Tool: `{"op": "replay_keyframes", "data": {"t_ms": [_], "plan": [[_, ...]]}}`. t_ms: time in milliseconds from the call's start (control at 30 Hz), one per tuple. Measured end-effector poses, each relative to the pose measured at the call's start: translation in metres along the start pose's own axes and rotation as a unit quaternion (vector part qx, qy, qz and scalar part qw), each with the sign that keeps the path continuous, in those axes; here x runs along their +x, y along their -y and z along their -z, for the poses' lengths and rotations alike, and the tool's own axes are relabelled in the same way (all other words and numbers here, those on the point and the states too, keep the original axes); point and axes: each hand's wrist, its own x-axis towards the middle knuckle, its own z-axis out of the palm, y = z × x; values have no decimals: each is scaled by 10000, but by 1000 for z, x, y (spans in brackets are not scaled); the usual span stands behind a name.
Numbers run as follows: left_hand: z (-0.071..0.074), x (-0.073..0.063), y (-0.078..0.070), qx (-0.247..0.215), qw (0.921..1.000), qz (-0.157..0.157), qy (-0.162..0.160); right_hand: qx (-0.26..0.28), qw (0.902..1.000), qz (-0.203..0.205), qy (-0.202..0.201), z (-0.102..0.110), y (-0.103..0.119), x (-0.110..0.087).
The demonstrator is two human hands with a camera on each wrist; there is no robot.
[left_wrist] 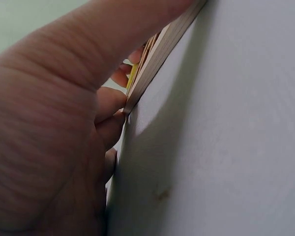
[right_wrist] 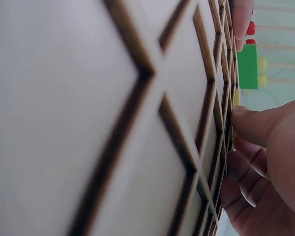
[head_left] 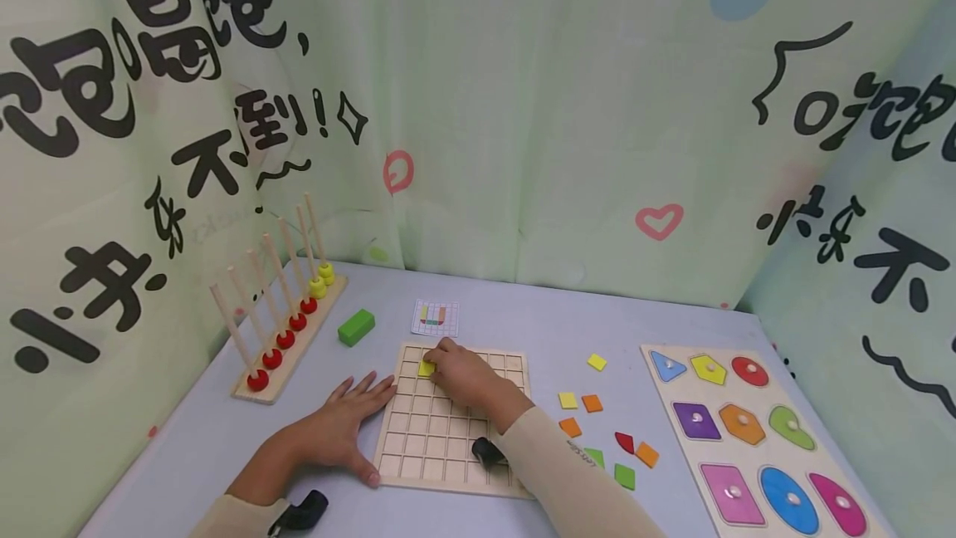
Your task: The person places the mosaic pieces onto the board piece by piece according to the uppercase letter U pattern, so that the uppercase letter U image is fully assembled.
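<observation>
A wooden grid board (head_left: pixel 426 447) lies on the table in the head view, its squares framed by raised strips. My right hand (head_left: pixel 466 376) is over its upper left part, thumb and fingers pinching a yellow square tile (head_left: pixel 426 369). In the right wrist view, the thumb presses against the yellow tile (right_wrist: pixel 237 97), and the fingers partly hide it. Fingers spread, my left hand (head_left: pixel 339 426) rests along the board's left edge, its fingertips and thumb touching the side. Behind the board lies a small pattern card (head_left: pixel 436 318) with a coloured figure on a grid.
Loose yellow (head_left: pixel 568 400), orange (head_left: pixel 592 403), green (head_left: pixel 625 476) and red pieces (head_left: pixel 624 442) lie right of the board. A shape puzzle (head_left: pixel 702 471) is farther right. At left stand a bead-peg rack (head_left: pixel 280 372) and a green block (head_left: pixel 356 327). Curtains enclose the table.
</observation>
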Motion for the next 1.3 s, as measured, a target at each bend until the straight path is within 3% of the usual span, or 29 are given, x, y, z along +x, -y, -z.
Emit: {"op": "replay_keyframes", "data": {"t_ms": [300, 667, 1300], "plan": [[-1, 3, 0, 8, 10000, -98, -10, 73, 9999, -78, -11, 0, -3, -1], [-1, 5, 0, -1, 10000, 25, 8, 196, 9998, 92, -29, 3, -5, -10], [-1, 4, -1, 13, 9998, 167, 73, -281, 9991, 272, -172, 40, -13, -58]]}}
